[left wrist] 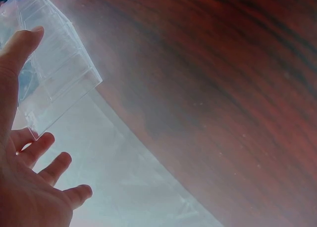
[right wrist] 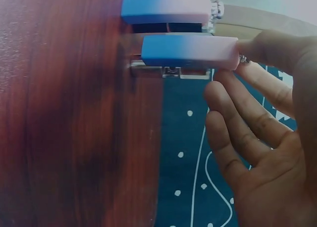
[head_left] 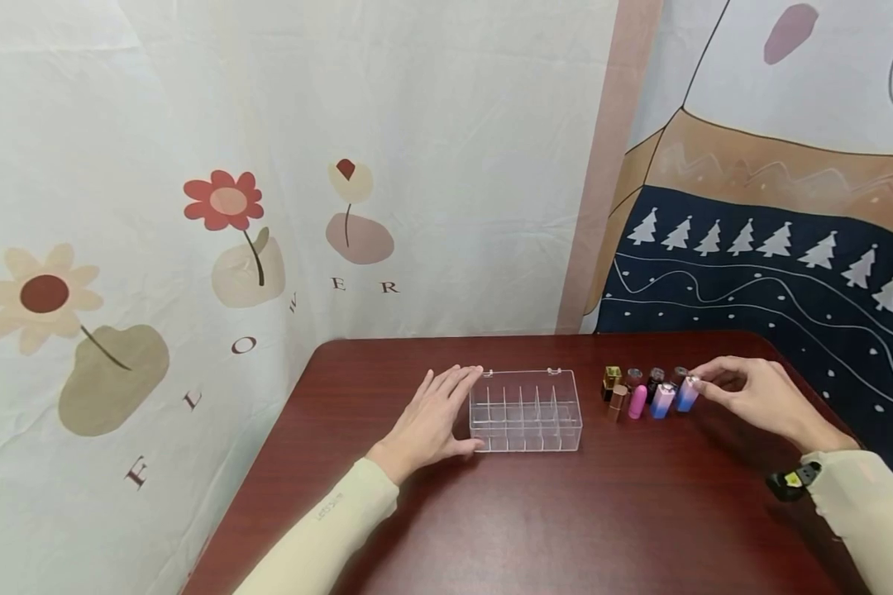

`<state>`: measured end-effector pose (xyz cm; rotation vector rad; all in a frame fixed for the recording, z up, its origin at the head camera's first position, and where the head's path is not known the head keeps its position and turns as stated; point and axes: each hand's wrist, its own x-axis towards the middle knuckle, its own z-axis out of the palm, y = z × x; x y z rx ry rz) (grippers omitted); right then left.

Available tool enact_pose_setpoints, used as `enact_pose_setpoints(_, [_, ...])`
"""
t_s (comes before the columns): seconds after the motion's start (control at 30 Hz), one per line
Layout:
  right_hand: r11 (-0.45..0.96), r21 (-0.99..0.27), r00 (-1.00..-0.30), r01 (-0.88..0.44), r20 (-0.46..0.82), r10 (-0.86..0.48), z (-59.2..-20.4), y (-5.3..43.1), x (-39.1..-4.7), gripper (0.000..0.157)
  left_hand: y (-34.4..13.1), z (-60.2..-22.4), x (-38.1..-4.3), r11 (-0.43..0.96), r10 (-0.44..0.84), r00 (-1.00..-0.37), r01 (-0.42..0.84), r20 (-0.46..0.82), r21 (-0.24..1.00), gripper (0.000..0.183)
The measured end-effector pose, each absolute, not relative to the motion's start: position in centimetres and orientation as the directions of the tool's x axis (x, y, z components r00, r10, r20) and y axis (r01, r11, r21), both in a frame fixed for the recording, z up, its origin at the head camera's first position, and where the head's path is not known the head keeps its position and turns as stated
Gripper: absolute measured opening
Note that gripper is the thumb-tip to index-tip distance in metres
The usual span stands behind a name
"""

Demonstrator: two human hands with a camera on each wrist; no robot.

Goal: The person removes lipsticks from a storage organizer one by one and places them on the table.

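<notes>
My left hand (head_left: 430, 420) holds the left end of a clear plastic organizer box (head_left: 524, 431) with small compartments, thumb at the front corner and fingers toward the back corner. In the left wrist view the thumb lies over the clear wall and some fingers extend beyond it. My right hand (head_left: 761, 398) pinches the top of a blue-to-pink lipstick tube (right wrist: 190, 52), which stands upright at the right end of a group. Beside it stands a matching lipstick tube (head_left: 661, 402).
Left of these stand a bright pink tube (head_left: 637, 402), a brown tube (head_left: 618, 402) and a gold-and-black tube (head_left: 611, 383). Several dark, clear-capped tubes are partly hidden behind. All are on a dark red wooden table (head_left: 521, 521), with printed curtains (head_left: 446, 165) along its far and right sides.
</notes>
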<state>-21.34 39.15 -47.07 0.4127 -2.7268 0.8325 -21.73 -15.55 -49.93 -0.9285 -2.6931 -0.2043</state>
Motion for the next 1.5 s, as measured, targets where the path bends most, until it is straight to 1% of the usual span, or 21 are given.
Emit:
enact_pose_setpoints(0.13, [0.797, -0.496, -0.926, -0.346, 0.319, -0.203, -47.6, 39.2, -21.4, 0.011, -15.5, -49.8, -21.6, 0.779, 0.583, -0.751, 0.626, 0.309, 0.051, 0.124])
enact_pose_setpoints(0.47, [0.808, -0.5, -0.945, -0.312, 0.251, -0.21, -48.0, 39.4, -21.2, 0.014, -15.2, -49.7, -21.4, 0.777, 0.583, -0.751, 0.627, 0.31, 0.058, 0.124])
enact_pose_setpoints(0.67, [0.813, -0.495, -0.945, -0.308, 0.256, -0.202, -48.0, 39.7, -20.9, 0.017, -15.0, -49.7, -21.5, 0.778, 0.586, -0.752, 0.626, 0.303, 0.048, 0.124])
enact_pose_setpoints(0.77, [0.813, -0.493, -0.941, -0.31, 0.279, -0.19, -47.8, 39.8, -20.7, 0.019, -14.9, -49.7, -21.5, 0.779, 0.587, -0.752, 0.626, 0.3, 0.045, 0.124])
enact_pose_setpoints(0.93, [0.82, -0.489, -0.928, -0.298, 0.348, -0.13, -47.3, 39.3, -20.3, 0.017, -14.9, -49.6, -21.4, 0.783, 0.582, -0.759, 0.62, 0.291, 0.052, 0.125])
enact_pose_setpoints(1.1, [0.822, -0.457, -0.889, -0.338, 0.441, -0.12, -47.1, 37.7, -20.1, 0.017, -15.1, -49.7, -21.2, 0.789, 0.568, -0.776, 0.608, 0.275, 0.086, 0.125])
enact_pose_setpoints(1.17, [0.825, -0.429, -0.866, -0.367, 0.482, -0.134, -47.0, 36.8, -20.0, 0.021, -15.2, -49.8, -21.2, 0.795, 0.561, -0.783, 0.6, 0.269, 0.091, 0.126])
enact_pose_setpoints(1.3, [0.831, -0.377, -0.826, -0.409, 0.541, -0.161, -47.0, 34.7, -19.8, 0.034, -15.5, -50.0, -21.1, 0.804, 0.554, -0.788, 0.59, 0.27, 0.073, 0.128])
enact_pose_setpoints(1.5, [0.817, -0.359, -0.812, -0.451, 0.545, -0.209, -47.2, 31.6, -19.1, 0.054, -15.9, -49.8, -20.8, 0.818, 0.537, -0.799, 0.572, 0.27, 0.066, 0.13])
